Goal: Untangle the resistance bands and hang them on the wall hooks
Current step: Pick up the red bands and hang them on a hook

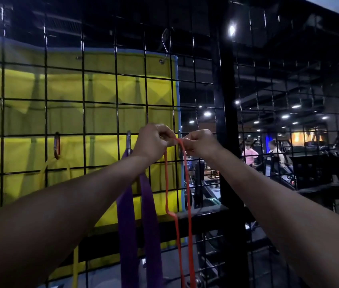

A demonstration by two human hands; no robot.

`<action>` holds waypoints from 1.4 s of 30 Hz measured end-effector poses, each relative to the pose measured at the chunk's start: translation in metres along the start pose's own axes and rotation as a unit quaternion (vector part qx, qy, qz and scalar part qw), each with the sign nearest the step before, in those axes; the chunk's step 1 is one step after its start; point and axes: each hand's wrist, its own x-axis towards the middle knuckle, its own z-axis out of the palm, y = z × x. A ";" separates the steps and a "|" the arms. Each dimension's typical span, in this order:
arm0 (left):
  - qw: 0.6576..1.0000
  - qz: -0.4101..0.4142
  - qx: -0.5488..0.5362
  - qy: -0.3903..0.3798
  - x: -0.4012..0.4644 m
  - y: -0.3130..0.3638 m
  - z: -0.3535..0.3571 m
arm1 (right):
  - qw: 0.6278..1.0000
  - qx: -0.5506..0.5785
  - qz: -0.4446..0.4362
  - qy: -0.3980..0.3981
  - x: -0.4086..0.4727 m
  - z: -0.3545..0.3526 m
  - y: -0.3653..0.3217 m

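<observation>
Fingers of both hands pinch orange band (arms outstretched).

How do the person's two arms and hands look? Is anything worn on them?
Both forearms are bare up to the frame edge: no sleeves, gloves or watch show. The left hand and right hand show no rings or markings, though the dim light hides fine detail.

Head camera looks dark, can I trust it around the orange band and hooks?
Head view: dim overall; ceiling light flares; wire grid bows from wide-angle distortion; orange band reads clearly between left hand and right hand; any hook behind them is hidden.
</observation>
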 end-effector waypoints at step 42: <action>0.999 0.015 -0.004 -0.033 0.009 -0.002 0.007 | 0.991 0.071 0.087 -0.074 -0.001 -0.016 -0.019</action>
